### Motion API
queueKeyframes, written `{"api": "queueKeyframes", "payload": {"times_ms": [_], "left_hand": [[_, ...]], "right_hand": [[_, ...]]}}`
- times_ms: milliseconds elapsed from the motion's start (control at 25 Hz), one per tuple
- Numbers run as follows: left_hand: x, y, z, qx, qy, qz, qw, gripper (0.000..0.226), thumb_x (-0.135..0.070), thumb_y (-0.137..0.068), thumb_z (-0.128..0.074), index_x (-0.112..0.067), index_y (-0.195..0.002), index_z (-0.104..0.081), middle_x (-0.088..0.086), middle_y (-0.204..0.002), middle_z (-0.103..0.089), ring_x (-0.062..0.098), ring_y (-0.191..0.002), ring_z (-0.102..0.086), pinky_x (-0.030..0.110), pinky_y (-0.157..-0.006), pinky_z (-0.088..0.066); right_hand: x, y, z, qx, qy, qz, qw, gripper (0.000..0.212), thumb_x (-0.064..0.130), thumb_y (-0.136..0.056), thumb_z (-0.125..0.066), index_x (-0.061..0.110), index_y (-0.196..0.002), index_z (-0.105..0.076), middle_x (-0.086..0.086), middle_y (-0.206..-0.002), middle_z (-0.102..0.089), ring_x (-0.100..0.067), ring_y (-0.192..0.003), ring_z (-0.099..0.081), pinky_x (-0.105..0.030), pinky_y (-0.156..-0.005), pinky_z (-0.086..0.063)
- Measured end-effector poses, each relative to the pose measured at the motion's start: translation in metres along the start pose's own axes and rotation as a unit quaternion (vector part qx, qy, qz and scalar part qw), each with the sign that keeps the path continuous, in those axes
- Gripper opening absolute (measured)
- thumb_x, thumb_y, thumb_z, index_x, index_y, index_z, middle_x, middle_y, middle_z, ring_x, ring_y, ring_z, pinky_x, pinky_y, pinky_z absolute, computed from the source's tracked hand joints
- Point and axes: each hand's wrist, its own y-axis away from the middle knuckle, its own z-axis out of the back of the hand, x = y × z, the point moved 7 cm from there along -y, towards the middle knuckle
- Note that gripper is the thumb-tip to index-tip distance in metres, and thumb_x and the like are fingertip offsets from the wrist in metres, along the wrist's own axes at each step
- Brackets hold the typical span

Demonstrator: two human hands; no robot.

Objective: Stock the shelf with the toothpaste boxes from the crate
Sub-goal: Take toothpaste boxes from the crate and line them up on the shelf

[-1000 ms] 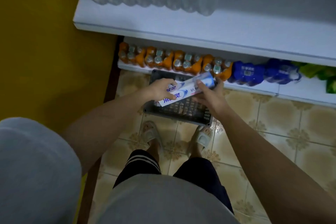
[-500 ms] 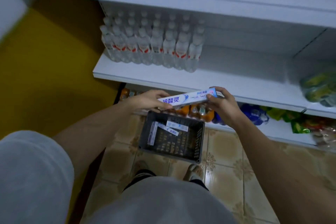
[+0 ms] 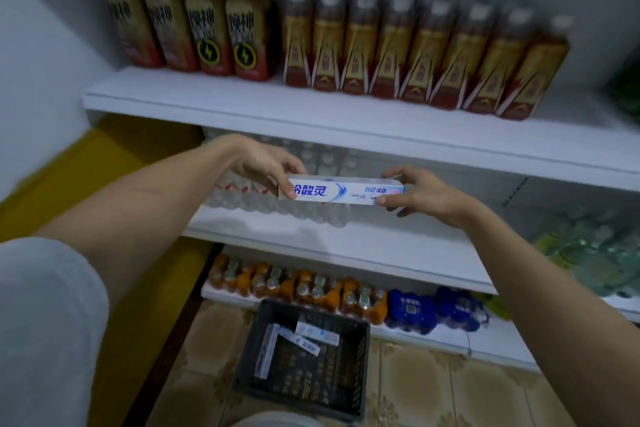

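A white and blue toothpaste box is held level in the air in front of the middle shelf. My left hand pinches its left end and my right hand pinches its right end. Below, on the tiled floor, stands a dark plastic crate with three more toothpaste boxes lying in its far left part.
Dark drink bottles fill the upper shelf. Clear water bottles stand at the left of the middle shelf, green packs at its right. Orange bottles and blue packs line the bottom shelf. A yellow wall is at left.
Both hands have lifted the toothpaste box from over the crate up to the height of the middle shelf. My view has tilted up, and the upper shelf has come into sight.
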Motion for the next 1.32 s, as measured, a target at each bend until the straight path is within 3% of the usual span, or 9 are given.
{"api": "queueKeyframes", "payload": {"times_ms": [80,240,360,520,640,760,1000,1200,1320], "left_hand": [[-0.043,0.022,0.029,-0.017,-0.035,-0.011,0.999,0.050,-0.008,-0.072,-0.081,-0.011,-0.116,-0.057,0.013,-0.121,-0.060,0.019,-0.096,-0.062,0.034,-0.082,-0.054],[-0.128,0.078,0.079,-0.068,-0.031,-0.062,0.995,0.035,0.005,-0.081,-0.068,-0.009,-0.112,-0.059,0.008,-0.109,-0.065,0.014,-0.090,-0.065,0.024,-0.074,-0.054],[-0.185,0.127,0.111,-0.127,0.001,-0.132,0.983,0.049,-0.006,-0.069,-0.076,-0.009,-0.116,-0.062,0.003,-0.105,-0.069,0.009,-0.090,-0.064,0.018,-0.069,-0.052],[-0.251,0.184,0.146,-0.203,0.059,-0.245,0.946,0.063,-0.011,-0.067,-0.082,-0.008,-0.125,-0.060,0.005,-0.113,-0.067,0.008,-0.095,-0.066,0.018,-0.077,-0.053],[-0.287,0.214,0.162,-0.276,0.103,-0.308,0.905,0.045,0.004,-0.084,-0.062,-0.006,-0.127,-0.056,0.007,-0.111,-0.064,0.010,-0.086,-0.070,0.015,-0.069,-0.054],[-0.310,0.228,0.174,-0.303,0.153,-0.356,0.871,0.042,0.007,-0.085,-0.063,0.001,-0.127,-0.054,0.018,-0.114,-0.062,0.028,-0.091,-0.072,0.024,-0.071,-0.058],[-0.335,0.213,0.202,-0.399,0.095,-0.346,0.844,0.038,0.005,-0.087,-0.065,0.002,-0.124,-0.056,0.023,-0.117,-0.063,0.028,-0.080,-0.073,0.028,-0.069,-0.060],[-0.343,0.179,0.245,-0.485,0.007,-0.265,0.833,0.028,-0.004,-0.091,-0.065,-0.011,-0.118,-0.060,0.017,-0.113,-0.066,0.024,-0.080,-0.066,0.041,-0.090,-0.057],[-0.342,0.162,0.260,-0.490,-0.042,-0.205,0.846,0.038,-0.016,-0.087,-0.072,-0.018,-0.123,-0.058,0.009,-0.116,-0.064,0.023,-0.085,-0.057,0.038,-0.093,-0.054]], "right_hand": [[0.043,0.003,0.028,-0.012,0.040,0.041,0.998,0.053,0.027,-0.079,-0.081,0.021,-0.124,-0.056,-0.009,-0.118,-0.060,-0.021,-0.081,-0.069,-0.034,-0.076,-0.060],[0.130,0.023,0.082,-0.050,0.078,0.111,0.989,0.054,0.028,-0.076,-0.084,0.016,-0.121,-0.056,-0.012,-0.113,-0.062,-0.021,-0.072,-0.068,-0.034,-0.070,-0.061],[0.197,0.048,0.123,-0.118,0.107,0.195,0.968,0.051,0.032,-0.075,-0.084,0.017,-0.116,-0.056,-0.008,-0.108,-0.067,-0.026,-0.081,-0.071,-0.040,-0.067,-0.061],[0.272,0.085,0.175,-0.208,0.107,0.290,0.928,0.048,0.036,-0.079,-0.080,0.023,-0.119,-0.058,0.001,-0.117,-0.060,-0.015,-0.084,-0.071,-0.025,-0.068,-0.060],[0.311,0.101,0.202,-0.224,0.065,0.336,0.913,0.041,0.033,-0.081,-0.079,0.023,-0.115,-0.060,-0.009,-0.113,-0.060,-0.023,-0.070,-0.072,-0.034,-0.070,-0.061],[0.340,0.106,0.224,-0.266,0.073,0.355,0.893,0.035,0.031,-0.082,-0.078,0.019,-0.111,-0.062,-0.009,-0.105,-0.065,-0.020,-0.063,-0.066,-0.035,-0.063,-0.058],[0.364,0.079,0.247,-0.318,0.044,0.314,0.894,0.035,0.023,-0.079,-0.081,0.010,-0.106,-0.062,-0.019,-0.099,-0.070,-0.020,-0.058,-0.057,-0.032,-0.060,-0.053],[0.372,0.038,0.244,-0.356,0.070,0.273,0.891,0.032,0.024,-0.080,-0.077,0.013,-0.103,-0.059,-0.015,-0.096,-0.071,-0.018,-0.057,-0.062,-0.040,-0.075,-0.059],[0.379,0.015,0.245,-0.356,0.092,0.246,0.897,0.030,0.022,-0.081,-0.075,0.015,-0.105,-0.058,-0.009,-0.093,-0.069,-0.020,-0.061,-0.064,-0.041,-0.077,-0.060]]}}
